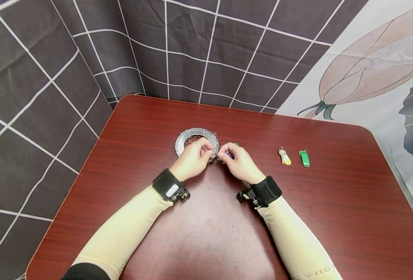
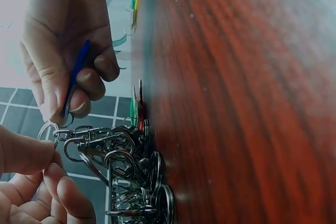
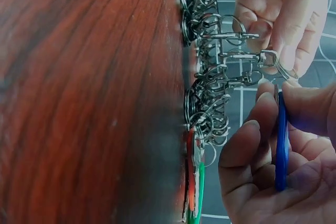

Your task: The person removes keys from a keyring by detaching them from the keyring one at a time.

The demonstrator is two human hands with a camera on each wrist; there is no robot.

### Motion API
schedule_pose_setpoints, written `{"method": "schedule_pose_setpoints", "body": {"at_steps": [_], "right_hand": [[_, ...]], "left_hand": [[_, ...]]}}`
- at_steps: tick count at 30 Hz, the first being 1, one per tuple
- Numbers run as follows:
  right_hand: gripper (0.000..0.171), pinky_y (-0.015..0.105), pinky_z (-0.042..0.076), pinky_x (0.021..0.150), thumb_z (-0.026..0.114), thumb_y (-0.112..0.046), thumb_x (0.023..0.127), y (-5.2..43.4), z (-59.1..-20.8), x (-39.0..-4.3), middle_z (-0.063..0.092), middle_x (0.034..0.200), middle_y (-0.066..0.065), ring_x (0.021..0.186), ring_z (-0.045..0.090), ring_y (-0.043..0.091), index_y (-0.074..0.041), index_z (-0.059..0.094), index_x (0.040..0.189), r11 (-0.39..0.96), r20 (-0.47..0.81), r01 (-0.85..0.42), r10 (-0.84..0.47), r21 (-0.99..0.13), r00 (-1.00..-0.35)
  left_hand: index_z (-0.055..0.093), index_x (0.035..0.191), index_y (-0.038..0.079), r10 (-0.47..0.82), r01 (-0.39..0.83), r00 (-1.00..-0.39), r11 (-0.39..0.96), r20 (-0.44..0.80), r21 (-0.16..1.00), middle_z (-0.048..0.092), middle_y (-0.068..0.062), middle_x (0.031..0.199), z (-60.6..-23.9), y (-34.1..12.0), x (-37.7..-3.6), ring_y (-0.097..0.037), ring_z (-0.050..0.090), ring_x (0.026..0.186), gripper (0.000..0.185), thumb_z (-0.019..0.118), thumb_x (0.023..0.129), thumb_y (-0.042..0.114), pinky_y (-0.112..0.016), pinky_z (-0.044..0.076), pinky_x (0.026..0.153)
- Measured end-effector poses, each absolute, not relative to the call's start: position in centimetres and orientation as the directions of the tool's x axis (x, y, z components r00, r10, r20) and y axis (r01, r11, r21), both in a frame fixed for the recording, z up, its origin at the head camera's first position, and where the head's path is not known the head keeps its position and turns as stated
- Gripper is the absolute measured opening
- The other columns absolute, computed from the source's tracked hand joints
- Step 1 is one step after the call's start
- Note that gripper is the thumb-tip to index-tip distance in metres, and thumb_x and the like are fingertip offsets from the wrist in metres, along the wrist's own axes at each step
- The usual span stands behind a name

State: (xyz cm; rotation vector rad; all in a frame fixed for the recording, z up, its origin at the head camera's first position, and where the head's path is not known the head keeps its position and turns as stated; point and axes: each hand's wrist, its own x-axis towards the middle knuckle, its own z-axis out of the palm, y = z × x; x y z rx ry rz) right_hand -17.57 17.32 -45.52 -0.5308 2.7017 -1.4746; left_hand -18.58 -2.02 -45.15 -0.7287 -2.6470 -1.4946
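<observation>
Left hand: the left hand (image 1: 193, 158) rests at the near right edge of a silver ring holder (image 1: 189, 137), its thumb and forefinger pinching a small split ring (image 2: 48, 130) lifted off a snap clip (image 2: 92, 141) in the cluster.
Right hand: the right hand (image 1: 239, 161) grips a blue key tag (image 3: 281, 148) between thumb and curled fingers, the tag's upper end brought up against the split ring that the left fingertips hold.
Where the fingers meet: both sets of fingertips touch at the holder's right rim, just above the table (image 1: 227, 241).
Ring holder: a flat metal disc hung all round with clips and key rings (image 3: 207, 72), lying directly under and behind the left fingers.
Tags on the holder: a red tag (image 3: 190, 174) and a green tag (image 3: 200, 192) hang from the cluster just below the right fingertips (seen clearly only from the right wrist).
Loose tags: a yellow key tag (image 1: 285, 157) and a second green key tag (image 1: 304, 158) lie side by side on the table, well apart to the right of the right hand.
Backdrop: a dark grid-patterned cloth (image 1: 52, 77) behind the table, beyond both hands.
</observation>
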Motion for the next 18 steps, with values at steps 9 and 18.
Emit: {"method": "schedule_pose_setpoints", "body": {"at_steps": [9, 18], "right_hand": [[0.005, 0.030, 0.044, 0.063, 0.061, -0.011, 0.095, 17.20, -45.44, -17.56, 0.056, 0.072, 0.003, 0.067, 0.055, 0.017, -0.008, 0.061, 0.091, 0.507, 0.138, -0.265, -0.274, -0.820, -0.952], [0.007, 0.026, 0.044, 0.062, 0.061, -0.011, 0.095, 17.04, -45.26, -17.53, 0.057, 0.072, 0.003, 0.067, 0.056, 0.018, -0.007, 0.060, 0.090, 0.492, 0.127, -0.242, -0.256, -0.836, -0.958]], "left_hand": [[0.058, 0.096, 0.007, 0.413, 0.415, -0.882, 0.448, 0.228, 0.792, 0.055, 0.000, 0.077, -45.18, -2.08, -18.58, -0.013, 0.053, 0.069, 0.005, 0.060, 0.091, 0.006, -0.027, 0.046, 0.063], [0.059, 0.097, 0.008, 0.447, 0.414, -0.872, 0.455, 0.200, 0.789, 0.055, 0.000, 0.074, -45.13, -2.19, -18.59, -0.013, 0.054, 0.067, 0.005, 0.058, 0.092, 0.006, -0.026, 0.045, 0.061]]}}
